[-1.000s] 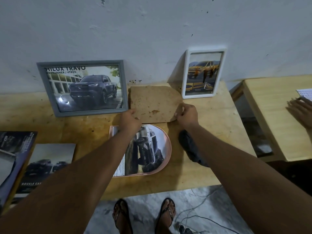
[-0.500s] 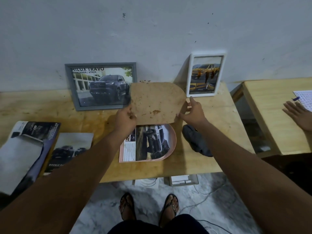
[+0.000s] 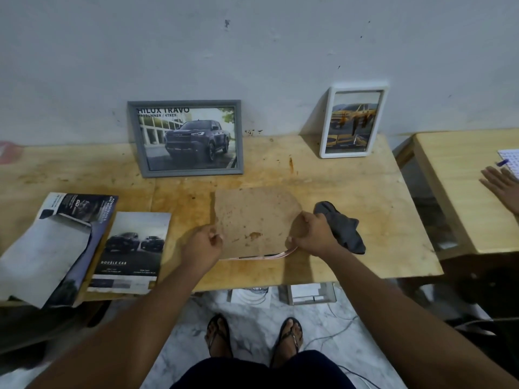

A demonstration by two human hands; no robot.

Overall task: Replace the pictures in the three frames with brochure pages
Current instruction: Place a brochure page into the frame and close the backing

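A brown stained backing board (image 3: 254, 220) lies flat over the pink arch-shaped frame (image 3: 280, 255), of which only a thin pink rim shows at the front. My left hand (image 3: 203, 244) holds the board's left edge with curled fingers. At its right edge my right hand (image 3: 313, 234) grips the board. A grey frame (image 3: 134, 136) with a dark pickup picture leans on the wall behind. A white frame (image 3: 325, 122) with a yellow pickup picture leans at the back right. Brochures (image 3: 127, 251) lie at the left.
A dark grey cloth (image 3: 344, 230) lies just right of my right hand. The wooden table (image 3: 365, 192) ends near my legs. A second table (image 3: 460, 192) stands at the right, with another person's hand (image 3: 501, 188) and a paper on it. Cables and boxes lie on the floor.
The backing board, held up over the arch frame before, has come down flat onto it and hides the truck picture. Both hands came down with it.
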